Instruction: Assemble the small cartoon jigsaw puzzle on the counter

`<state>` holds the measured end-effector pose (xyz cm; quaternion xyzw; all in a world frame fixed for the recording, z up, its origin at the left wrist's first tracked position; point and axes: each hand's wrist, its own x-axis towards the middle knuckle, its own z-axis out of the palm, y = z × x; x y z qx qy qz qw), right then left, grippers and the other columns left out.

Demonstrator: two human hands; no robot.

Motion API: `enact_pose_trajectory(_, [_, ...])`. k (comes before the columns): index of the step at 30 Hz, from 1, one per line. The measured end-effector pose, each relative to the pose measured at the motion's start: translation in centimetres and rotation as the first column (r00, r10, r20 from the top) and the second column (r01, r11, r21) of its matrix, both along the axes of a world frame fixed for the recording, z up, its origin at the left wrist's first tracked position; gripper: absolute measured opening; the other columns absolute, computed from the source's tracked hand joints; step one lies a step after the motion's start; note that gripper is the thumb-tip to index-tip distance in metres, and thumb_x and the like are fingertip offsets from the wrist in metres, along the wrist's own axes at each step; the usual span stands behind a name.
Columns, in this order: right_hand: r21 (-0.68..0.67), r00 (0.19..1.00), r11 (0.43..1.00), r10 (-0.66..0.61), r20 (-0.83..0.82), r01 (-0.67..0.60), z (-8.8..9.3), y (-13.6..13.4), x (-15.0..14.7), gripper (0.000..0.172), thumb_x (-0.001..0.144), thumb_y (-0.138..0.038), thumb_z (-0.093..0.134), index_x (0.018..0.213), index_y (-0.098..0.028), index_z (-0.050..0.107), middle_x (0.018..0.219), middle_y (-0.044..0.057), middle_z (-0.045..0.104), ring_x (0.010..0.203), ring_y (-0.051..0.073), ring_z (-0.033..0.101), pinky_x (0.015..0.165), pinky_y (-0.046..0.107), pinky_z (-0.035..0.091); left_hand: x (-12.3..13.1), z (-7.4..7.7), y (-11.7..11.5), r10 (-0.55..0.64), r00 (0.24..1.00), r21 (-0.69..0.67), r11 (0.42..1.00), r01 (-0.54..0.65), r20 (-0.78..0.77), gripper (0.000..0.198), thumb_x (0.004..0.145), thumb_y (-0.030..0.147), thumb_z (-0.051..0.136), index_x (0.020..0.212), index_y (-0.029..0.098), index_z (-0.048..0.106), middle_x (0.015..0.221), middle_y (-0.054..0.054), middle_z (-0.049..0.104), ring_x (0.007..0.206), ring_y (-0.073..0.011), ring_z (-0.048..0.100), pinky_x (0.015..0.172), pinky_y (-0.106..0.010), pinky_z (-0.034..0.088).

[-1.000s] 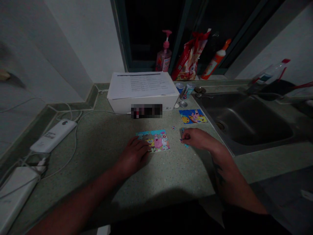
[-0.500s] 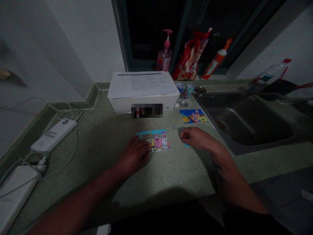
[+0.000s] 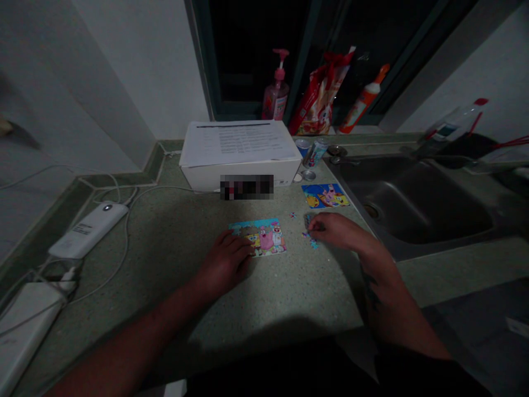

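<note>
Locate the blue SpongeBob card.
In the head view, the blue SpongeBob card lies right of centre, just beyond the right hand, beside the sink's left rim.

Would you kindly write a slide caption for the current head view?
Left hand on a cartoon puzzle, right hand by small loose pieces, near a metal sink.

the left hand (image 3: pixel 227 256) and right hand (image 3: pixel 330 229) are bare, as are the left forearm (image 3: pixel 165 314) and right forearm (image 3: pixel 397 309), which broaden toward the elbow. back from the right hand, a dark, jagged, tattoo-like mark (image 3: pixel 373 292) runs along the forearm, too dim to read. farther back comes a black sleeve (image 3: pixel 417 375), and black clothing (image 3: pixel 289 375) covers the body between and behind the hands.
</note>
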<state>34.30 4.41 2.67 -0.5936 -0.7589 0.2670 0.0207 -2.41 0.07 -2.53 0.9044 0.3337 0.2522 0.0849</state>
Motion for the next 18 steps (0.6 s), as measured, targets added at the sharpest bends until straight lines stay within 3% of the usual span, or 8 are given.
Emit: enact_pose_trajectory(18, [-0.009,0.998,1.000,0.020,-0.053,-0.021,-0.89,-0.17,-0.72,0.004,0.088,-0.021,0.072,0.085,-0.023,0.073,0.081,0.002,0.076,0.072,0.017,0.067,0.068,0.031,0.046,0.01,0.12,-0.07,0.005,1.000,-0.005,1.000,-0.005,0.020,0.020,0.097,0.015,0.061,0.111,0.022,0.072,0.117,-0.007,0.078,0.110,-0.0284,0.072,0.114,-0.061,0.045])
